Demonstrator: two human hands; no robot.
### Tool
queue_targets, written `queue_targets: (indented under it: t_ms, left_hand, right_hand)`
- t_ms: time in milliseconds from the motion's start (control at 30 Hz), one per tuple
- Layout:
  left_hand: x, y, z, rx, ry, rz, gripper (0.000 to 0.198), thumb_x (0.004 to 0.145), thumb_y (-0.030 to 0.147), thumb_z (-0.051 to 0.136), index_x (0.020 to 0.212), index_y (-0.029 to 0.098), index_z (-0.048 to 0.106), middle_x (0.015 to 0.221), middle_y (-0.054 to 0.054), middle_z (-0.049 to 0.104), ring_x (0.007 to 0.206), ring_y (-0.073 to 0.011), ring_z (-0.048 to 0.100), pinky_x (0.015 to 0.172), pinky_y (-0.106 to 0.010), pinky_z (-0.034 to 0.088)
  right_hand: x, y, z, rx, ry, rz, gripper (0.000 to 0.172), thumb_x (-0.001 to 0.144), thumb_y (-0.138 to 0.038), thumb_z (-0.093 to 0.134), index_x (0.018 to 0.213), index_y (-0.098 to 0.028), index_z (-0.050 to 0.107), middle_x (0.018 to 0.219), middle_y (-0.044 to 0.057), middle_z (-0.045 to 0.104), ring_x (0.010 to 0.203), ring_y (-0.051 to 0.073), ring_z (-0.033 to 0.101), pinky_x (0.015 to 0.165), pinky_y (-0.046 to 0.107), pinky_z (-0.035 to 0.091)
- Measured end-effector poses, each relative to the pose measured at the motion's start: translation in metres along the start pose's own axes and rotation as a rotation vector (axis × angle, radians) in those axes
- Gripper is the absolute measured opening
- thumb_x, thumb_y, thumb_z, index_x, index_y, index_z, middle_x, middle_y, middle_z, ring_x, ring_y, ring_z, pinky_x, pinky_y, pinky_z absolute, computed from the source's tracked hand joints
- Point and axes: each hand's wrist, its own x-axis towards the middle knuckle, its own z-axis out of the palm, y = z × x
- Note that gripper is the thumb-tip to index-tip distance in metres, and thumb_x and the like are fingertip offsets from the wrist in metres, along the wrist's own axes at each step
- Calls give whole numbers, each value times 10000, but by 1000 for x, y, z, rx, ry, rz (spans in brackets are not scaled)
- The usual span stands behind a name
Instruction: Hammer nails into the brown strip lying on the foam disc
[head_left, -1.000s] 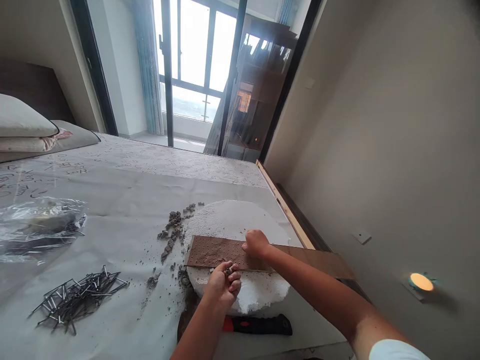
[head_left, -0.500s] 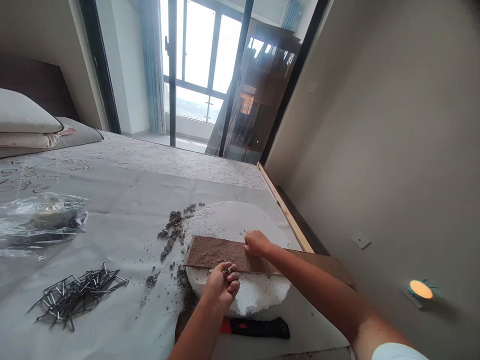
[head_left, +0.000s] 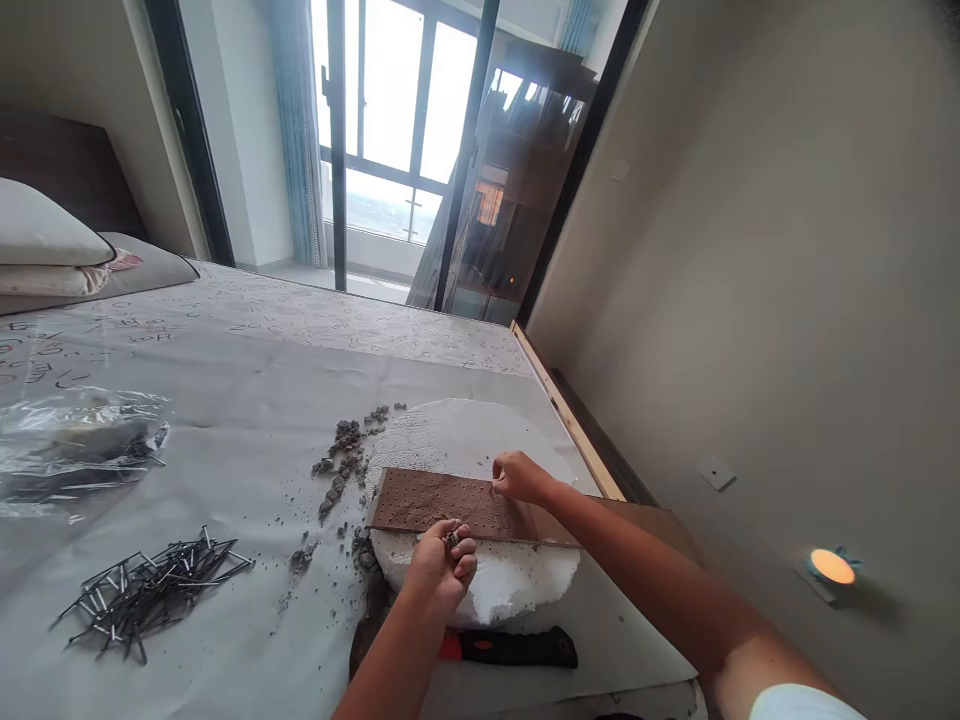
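Note:
A long brown board [head_left: 431,503], dotted with rows of small holes, lies across a rough white foam block [head_left: 480,425]. My left hand [head_left: 444,565] is closed in front of the board's near edge, palm up. Small shiny metal ends, which look like nails, show between its fingers. Over the board's middle, my right hand [head_left: 521,477] is pinched close to the surface. Whatever is between its fingertips is too small to make out. Below the foam lies a hammer [head_left: 517,648] with a black and red handle, its head partly hidden by my left forearm.
A pile of long nails [head_left: 154,595] lies at left, with a clear plastic bag [head_left: 82,450] behind it. Grey crumbled rubble [head_left: 341,455] is scattered left of the foam. A wooden bed rail [head_left: 570,415] runs along the right, beside the wall [head_left: 787,300].
My right hand has shifted slightly right, its fingers turning from a fist-like grip to a visible pinch at the board. The left hand stays almost still. The view has shifted slightly.

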Motion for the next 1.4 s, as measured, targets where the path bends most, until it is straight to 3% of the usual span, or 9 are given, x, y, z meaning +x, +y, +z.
queue_targets:
  t_ms: [133, 267, 467, 600, 767, 867, 1000, 1200, 1400]
  left_hand:
    - [0, 0, 0, -3, 14, 5, 145, 765, 77, 402, 668, 174, 353, 542, 59, 347, 337, -22, 249, 305, -143, 109]
    - [1, 0, 0, -1, 21, -5, 146, 774, 90, 401, 663, 174, 357, 528, 59, 346, 329, -26, 251, 294, -144, 119]
    - [0, -6, 3, 70, 56, 27, 136, 806, 102, 412, 684, 161, 405, 512, 23, 433, 387, -65, 422, 352, -150, 345]
    - [0, -14, 3, 113, -9, 40, 134, 841, 140, 397, 724, 153, 461, 507, 11, 472, 420, -93, 493, 419, -190, 431]
    - [5, -19, -3, 97, -194, -62, 138, 851, 176, 399, 716, 170, 431, 489, 60, 358, 312, -37, 304, 288, -122, 129]
    - [5, -18, -3, 97, -149, -56, 121, 870, 213, 386, 770, 170, 440, 520, 65, 342, 318, -25, 268, 297, -118, 106]
    - [3, -15, 2, 111, -63, -11, 86, 860, 207, 415, 779, 176, 416, 546, 72, 333, 328, -19, 245, 297, -118, 115]
    - [5, -12, 2, 38, -40, 8, 187, 828, 143, 412, 671, 190, 322, 541, 79, 294, 327, -19, 232, 290, -132, 113]
    - [9, -9, 0, 27, -48, -6, 200, 818, 131, 397, 648, 188, 310, 521, 79, 296, 320, -18, 220, 284, -133, 108]
  right_hand:
    - [5, -2, -7, 71, 25, 6, 143, 659, -120, 567, 756, -118, 672, 776, 86, 698, 682, 159, 606, 590, 224, 417]
    - [6, -7, -37, 159, 30, -40, 160, 700, -136, 533, 796, -101, 658, 794, 101, 690, 707, 167, 611, 615, 239, 430]
    - [-20, -38, -70, 378, -237, -313, 104, 731, -212, 579, 788, -173, 658, 919, 4, 682, 796, 102, 612, 681, 166, 449]
    - [-36, -63, -56, 365, -378, -473, 93, 714, -174, 605, 754, -134, 678, 967, 51, 646, 798, 107, 596, 694, 173, 455]
    - [-41, -67, -40, 220, -314, -474, 108, 703, -137, 627, 770, -149, 710, 920, 42, 640, 766, 95, 592, 694, 154, 449]
    - [-39, -47, -38, 124, -207, -375, 162, 781, -209, 575, 880, -184, 700, 960, 35, 650, 816, 106, 600, 734, 168, 446]
    - [-31, -13, -24, -86, -30, -138, 263, 860, -176, 435, 966, -96, 662, 1015, 135, 642, 895, 190, 598, 788, 285, 442]
    - [-18, 4, 11, -307, -66, -102, 201, 845, -140, 469, 815, -100, 664, 900, 105, 668, 828, 174, 611, 738, 301, 467]
    - [-11, 2, 20, -464, -129, -166, 124, 847, -152, 519, 837, -95, 628, 887, 66, 656, 826, 160, 607, 733, 328, 493]
